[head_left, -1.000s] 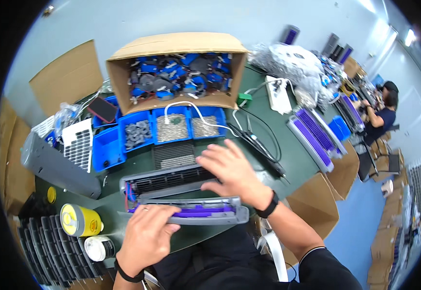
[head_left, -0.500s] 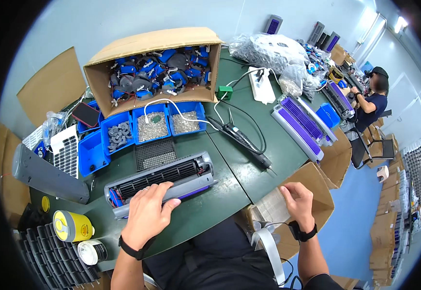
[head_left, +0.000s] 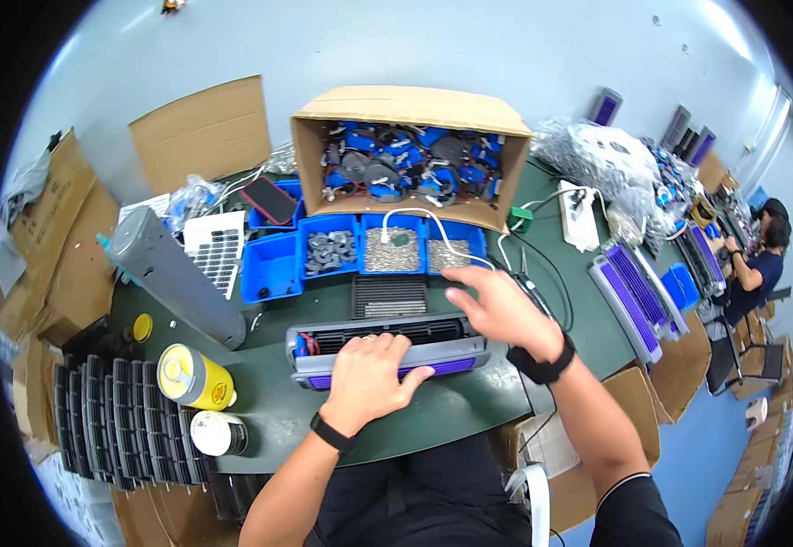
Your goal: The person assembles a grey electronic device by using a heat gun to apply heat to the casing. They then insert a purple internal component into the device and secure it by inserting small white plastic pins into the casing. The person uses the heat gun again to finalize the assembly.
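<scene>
A long grey fan housing (head_left: 451,357) with a purple strip along its front lies on the green table before me. Inside it run a black slatted roller and, at the left end, red wires with a blue part. My left hand (head_left: 371,378) grips its front edge, fingers over the top and thumb along the front. Above its right end hovers my right hand (head_left: 506,314), fingers stretched and apart, nothing visible in them. Behind that hand an electric screwdriver (head_left: 530,290) is partly hidden. Blue bins hold screws (head_left: 395,255) and grey plastic pieces (head_left: 331,252).
An open cardboard box (head_left: 410,205) of blue-and-grey motors stands behind the bins. To the left are an upright grey tower (head_left: 173,278), a yellow container (head_left: 194,376) and stacked black rollers (head_left: 123,419). Purple housings (head_left: 629,301) lie right; a co-worker (head_left: 756,273) sits beyond.
The view has swung to the right-hand side less, so the scene sits further right. My right hand has risen from beside the table to over the housing, which has tipped to show its purple front.
</scene>
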A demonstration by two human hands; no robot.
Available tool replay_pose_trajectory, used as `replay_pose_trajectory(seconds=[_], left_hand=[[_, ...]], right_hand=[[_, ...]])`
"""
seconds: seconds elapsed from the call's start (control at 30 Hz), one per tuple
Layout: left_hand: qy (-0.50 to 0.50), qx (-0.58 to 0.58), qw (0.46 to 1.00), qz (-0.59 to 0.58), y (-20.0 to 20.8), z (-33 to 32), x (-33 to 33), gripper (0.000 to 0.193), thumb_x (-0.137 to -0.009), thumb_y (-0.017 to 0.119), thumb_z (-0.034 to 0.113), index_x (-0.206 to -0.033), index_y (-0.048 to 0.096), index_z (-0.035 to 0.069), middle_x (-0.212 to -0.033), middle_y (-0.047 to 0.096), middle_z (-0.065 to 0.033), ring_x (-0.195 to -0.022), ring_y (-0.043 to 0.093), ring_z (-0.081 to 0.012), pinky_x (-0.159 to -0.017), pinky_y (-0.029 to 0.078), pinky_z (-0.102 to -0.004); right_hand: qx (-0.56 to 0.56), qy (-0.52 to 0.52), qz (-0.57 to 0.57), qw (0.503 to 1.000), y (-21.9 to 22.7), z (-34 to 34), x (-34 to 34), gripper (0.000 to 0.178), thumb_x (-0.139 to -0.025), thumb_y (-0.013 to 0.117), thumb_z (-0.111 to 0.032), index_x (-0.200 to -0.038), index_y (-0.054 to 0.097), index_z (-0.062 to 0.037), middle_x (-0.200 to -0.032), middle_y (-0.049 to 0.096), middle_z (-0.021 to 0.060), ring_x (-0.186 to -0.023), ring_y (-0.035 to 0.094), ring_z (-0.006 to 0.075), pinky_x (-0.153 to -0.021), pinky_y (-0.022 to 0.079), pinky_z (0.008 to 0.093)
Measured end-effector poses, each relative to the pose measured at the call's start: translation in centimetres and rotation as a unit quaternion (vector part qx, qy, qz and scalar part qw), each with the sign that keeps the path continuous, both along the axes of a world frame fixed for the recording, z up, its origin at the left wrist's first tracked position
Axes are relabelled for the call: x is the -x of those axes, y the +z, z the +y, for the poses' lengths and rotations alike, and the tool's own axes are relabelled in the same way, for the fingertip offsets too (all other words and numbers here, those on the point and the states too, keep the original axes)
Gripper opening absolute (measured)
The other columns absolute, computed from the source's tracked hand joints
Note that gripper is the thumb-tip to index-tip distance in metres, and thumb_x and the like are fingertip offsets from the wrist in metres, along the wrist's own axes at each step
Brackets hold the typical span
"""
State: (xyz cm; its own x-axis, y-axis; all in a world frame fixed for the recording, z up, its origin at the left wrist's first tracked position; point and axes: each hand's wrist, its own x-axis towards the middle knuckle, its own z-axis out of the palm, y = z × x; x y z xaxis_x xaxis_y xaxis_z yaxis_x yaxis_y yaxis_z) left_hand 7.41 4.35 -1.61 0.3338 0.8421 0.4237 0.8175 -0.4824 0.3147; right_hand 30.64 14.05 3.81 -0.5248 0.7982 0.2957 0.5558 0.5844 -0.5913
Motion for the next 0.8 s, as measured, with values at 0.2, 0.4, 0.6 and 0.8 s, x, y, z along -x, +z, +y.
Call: replay_pose_trajectory(seconds=[0.2,0.4,0.6,0.8], left_hand=[[-0.002,0.002,1.0,-0.005,-0.5,0.1,0.1,0.046,-0.089,0.075,0.051,-0.095,0.069,0.006,-0.084,0.069,-0.0121,-0.08,0.069,-0.032,-0.077,0.052,-0.0444],[0.002,-0.002,1.0,-0.017,-0.8,0.1,-0.2,0.046,-0.089,0.076,0.051,-0.094,0.069,0.006,-0.083,0.068,-0.0122,-0.08,0.069,-0.0314,-0.077,0.051,-0.0431],[0.005,0.006,1.0,-0.019,-1.0,0.5,0.1,0.045,-0.088,0.076,0.05,-0.094,0.07,0.006,-0.083,0.068,-0.0116,-0.079,0.069,-0.0306,-0.078,0.05,-0.0425],[0.012,0.015,1.0,-0.017,-0.9,0.2,0.5,0.044,-0.087,0.077,0.05,-0.095,0.07,0.008,-0.082,0.067,-0.0101,-0.08,0.068,-0.03,-0.077,0.049,-0.0428]], right_hand=[[0.088,0.052,-0.087,0.991,-2.4,11.5,7.9,0.043,-0.091,0.061,-0.008,-0.132,0.072,-0.0057,-0.127,0.072,0.0265,-0.122,0.068,0.0401,-0.107,0.052,0.0446],[0.066,-0.033,-0.142,0.987,-4.1,15.5,11.5,0.036,-0.087,0.065,-0.01,-0.12,0.078,-0.0045,-0.118,0.075,0.0248,-0.113,0.072,0.0377,-0.101,0.055,0.043],[0.083,-0.06,0.171,0.98,-1.2,10.3,7.9,0.009,-0.086,0.077,0.0,-0.095,0.076,0.0012,-0.09,0.077,0.0136,-0.083,0.074,0.0217,-0.076,0.058,0.0331],[0.156,-0.1,0.404,0.896,-0.5,-4.7,-0.7,0.031,-0.085,0.075,0.016,-0.099,0.053,-0.0017,-0.099,0.074,0.0146,-0.095,0.073,0.0202,-0.086,0.061,0.0333]])
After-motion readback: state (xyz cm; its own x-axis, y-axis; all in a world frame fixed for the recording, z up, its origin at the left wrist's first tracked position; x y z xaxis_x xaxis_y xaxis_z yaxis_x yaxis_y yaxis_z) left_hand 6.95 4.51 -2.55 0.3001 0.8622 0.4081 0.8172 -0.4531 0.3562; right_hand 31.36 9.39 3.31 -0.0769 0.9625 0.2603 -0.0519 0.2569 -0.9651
